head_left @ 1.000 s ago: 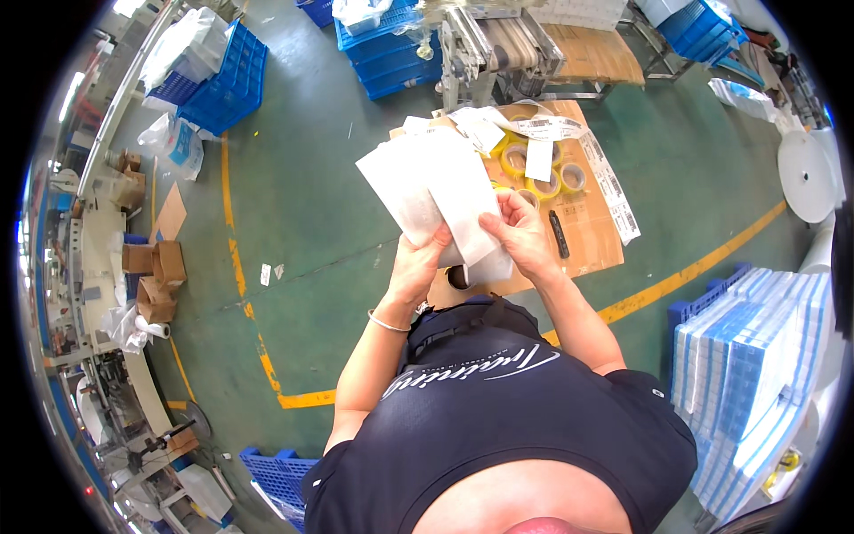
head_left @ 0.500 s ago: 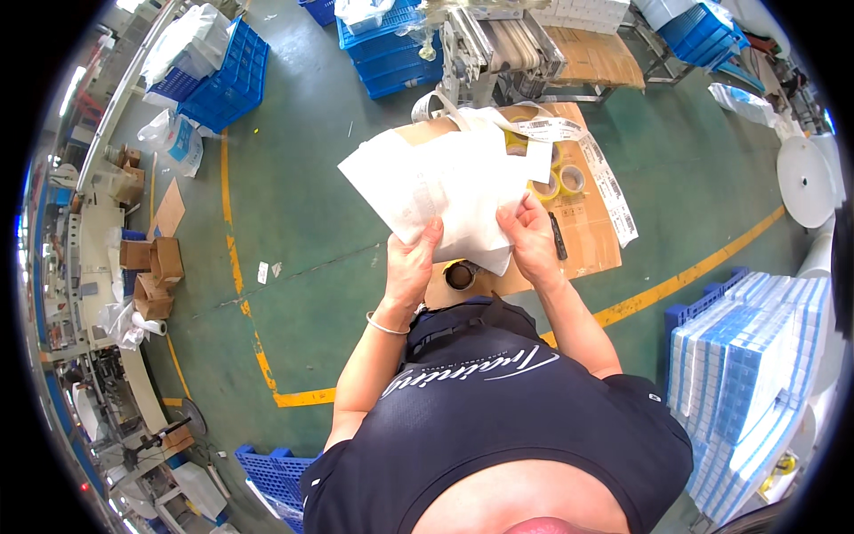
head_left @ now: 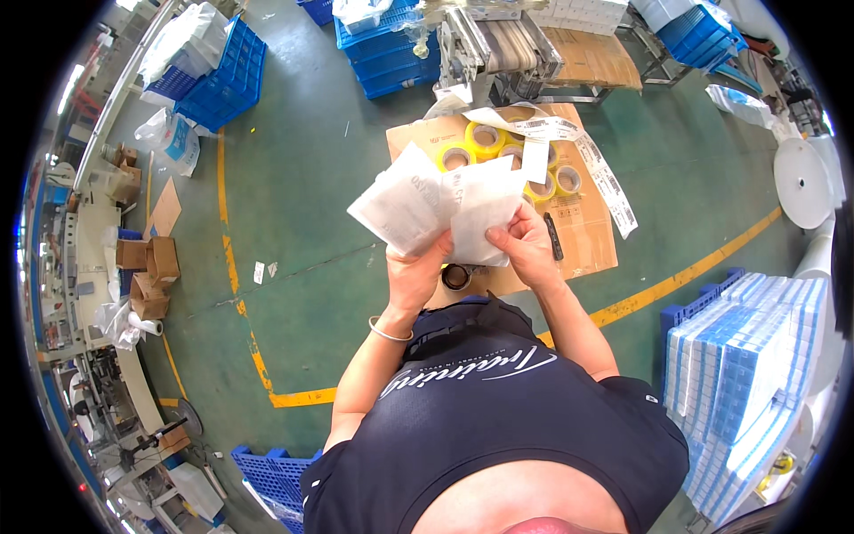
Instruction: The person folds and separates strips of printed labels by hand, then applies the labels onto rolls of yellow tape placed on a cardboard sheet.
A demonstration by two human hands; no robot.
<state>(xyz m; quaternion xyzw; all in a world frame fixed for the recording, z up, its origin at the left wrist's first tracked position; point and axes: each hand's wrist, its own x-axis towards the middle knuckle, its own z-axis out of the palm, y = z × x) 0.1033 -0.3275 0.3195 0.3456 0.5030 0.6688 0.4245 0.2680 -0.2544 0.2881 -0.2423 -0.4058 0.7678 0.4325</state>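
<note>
My left hand (head_left: 414,272) pinches the lower edge of some folded white paper (head_left: 400,206), its thumb on top. On the other side, my right hand (head_left: 525,246) grips the right part of the same paper, fingers bent round its edge. The paper is creased down the middle into two leaves, and faint print shows through. I cannot tell whether it is one sheet or several. Beneath it lies a cardboard sheet (head_left: 589,242) with several yellow tape rolls (head_left: 483,139), a long strip of white labels (head_left: 598,169), a slim black tool (head_left: 553,235) and a dark roll (head_left: 456,277).
A small conveyor (head_left: 511,46) stands beyond the cardboard. Blue crates (head_left: 391,64) sit at the far left of it, more crates (head_left: 227,76) further left. Blue-and-white wrapped packs (head_left: 743,356) are stacked on a pallet at right. Open cartons (head_left: 160,262) lie at left.
The wide white paper has been drawn in and folded into two smaller leaves. More tape rolls now show behind it. My hands have come slightly closer together.
</note>
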